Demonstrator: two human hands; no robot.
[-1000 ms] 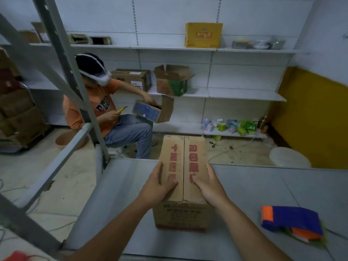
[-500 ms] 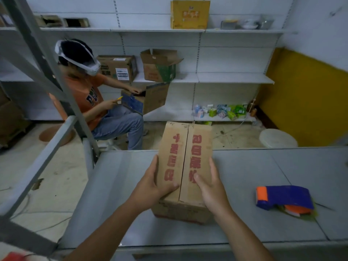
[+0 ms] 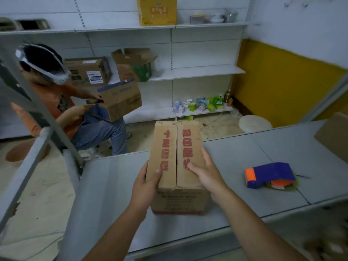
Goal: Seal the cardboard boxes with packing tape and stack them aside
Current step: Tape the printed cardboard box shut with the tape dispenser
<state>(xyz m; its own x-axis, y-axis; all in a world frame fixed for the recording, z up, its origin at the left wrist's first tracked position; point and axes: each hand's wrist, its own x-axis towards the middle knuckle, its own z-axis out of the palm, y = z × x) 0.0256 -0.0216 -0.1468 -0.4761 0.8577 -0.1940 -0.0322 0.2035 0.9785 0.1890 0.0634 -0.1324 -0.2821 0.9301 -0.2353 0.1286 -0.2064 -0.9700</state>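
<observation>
Both left hand (image 3: 146, 185) and right hand (image 3: 209, 174) clasp the cardboard box (image 3: 177, 147); letting go for the tape dispenser (image 3: 271, 175) may pop its untaped flaps.

A brown cardboard box (image 3: 177, 147) with red lettering stands near the front edge of the grey desk (image 3: 113, 185), its two top flaps meeting at a centre seam. The left hand (image 3: 146, 185) grips the box's left side and the right hand (image 3: 207, 176) its right side, with both thumbs on the flaps. A blue-and-orange tape dispenser (image 3: 271, 175) lies well apart, toward the desk's right edge.
</observation>
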